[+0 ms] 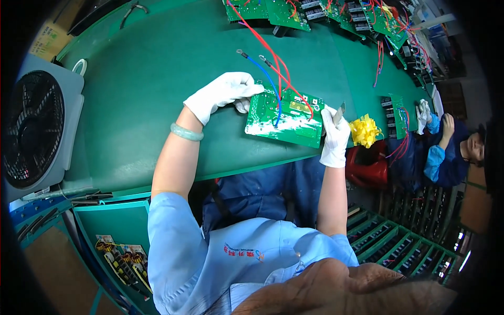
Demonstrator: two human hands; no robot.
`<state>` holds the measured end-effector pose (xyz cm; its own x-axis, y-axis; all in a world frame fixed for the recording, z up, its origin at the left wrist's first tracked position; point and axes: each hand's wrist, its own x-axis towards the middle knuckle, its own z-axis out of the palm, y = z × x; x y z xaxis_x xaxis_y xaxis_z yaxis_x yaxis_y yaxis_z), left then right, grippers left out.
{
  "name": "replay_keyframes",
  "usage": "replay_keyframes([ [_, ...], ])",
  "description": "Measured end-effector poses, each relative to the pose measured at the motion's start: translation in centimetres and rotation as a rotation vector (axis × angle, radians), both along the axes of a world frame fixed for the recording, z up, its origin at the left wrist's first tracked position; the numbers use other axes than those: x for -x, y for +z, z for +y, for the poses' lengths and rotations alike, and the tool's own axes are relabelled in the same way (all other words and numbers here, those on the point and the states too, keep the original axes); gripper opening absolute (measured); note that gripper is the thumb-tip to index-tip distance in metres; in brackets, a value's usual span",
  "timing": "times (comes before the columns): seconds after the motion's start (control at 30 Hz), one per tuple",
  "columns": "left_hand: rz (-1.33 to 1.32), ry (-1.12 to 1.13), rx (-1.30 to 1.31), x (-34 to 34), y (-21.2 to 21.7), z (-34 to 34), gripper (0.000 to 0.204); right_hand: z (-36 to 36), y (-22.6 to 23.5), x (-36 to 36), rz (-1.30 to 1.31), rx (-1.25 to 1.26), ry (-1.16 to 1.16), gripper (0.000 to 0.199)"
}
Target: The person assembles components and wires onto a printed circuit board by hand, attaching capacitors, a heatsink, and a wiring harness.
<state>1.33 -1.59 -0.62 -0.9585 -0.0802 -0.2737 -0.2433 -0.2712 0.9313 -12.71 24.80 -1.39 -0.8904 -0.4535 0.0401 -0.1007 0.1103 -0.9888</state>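
Observation:
A green circuit board (286, 125) is held tilted above the green bench, its soldered underside facing up. Red wires (273, 55) and one blue wire (270, 77), with metal ring lugs on some ends, rise from it. My left hand (223, 94), in a white glove, pinches the board's upper left corner. At the right edge, my white-gloved right hand (335, 137) grips the board. A small flat, greyish metal tool (341, 109) sticks up from that hand; its kind is unclear. The right fingertips behind the board are hidden.
A grey fan (37, 126) stands at the left. Several wired boards (289, 13) line the far edge. A yellow bow-like bundle (366, 130) lies right of my hand, with another board (395, 118) beyond. A co-worker (454, 144) sits at the right.

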Motion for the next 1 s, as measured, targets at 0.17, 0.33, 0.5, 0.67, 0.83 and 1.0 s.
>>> replay_keyframes([
  [0.17,0.021,-0.067,-0.071,-0.3,1.2,0.6,0.024,0.7,-0.5,0.0,-0.036,0.152,-0.009,0.011],
  [0.33,0.001,-0.194,0.035,-0.5,1.6,1.0,0.026,0.9,-0.4,-0.3,-0.172,0.262,-0.067,0.012],
  [0.5,0.03,-0.187,0.08,-0.6,1.9,1.3,0.026,0.8,-0.4,-0.4,-0.181,0.285,-0.086,0.011],
  [0.67,0.026,-0.171,0.119,-0.6,2.0,1.5,0.022,1.1,-0.7,-0.3,-0.189,0.313,-0.07,0.012],
  [0.83,0.037,-0.181,0.091,-0.6,1.4,1.2,0.027,1.0,-0.6,-0.3,-0.175,0.315,-0.057,0.012],
  [1.0,0.032,-0.183,0.093,-0.5,1.4,1.2,0.027,0.9,-0.3,-0.4,-0.174,0.296,-0.072,0.012],
])
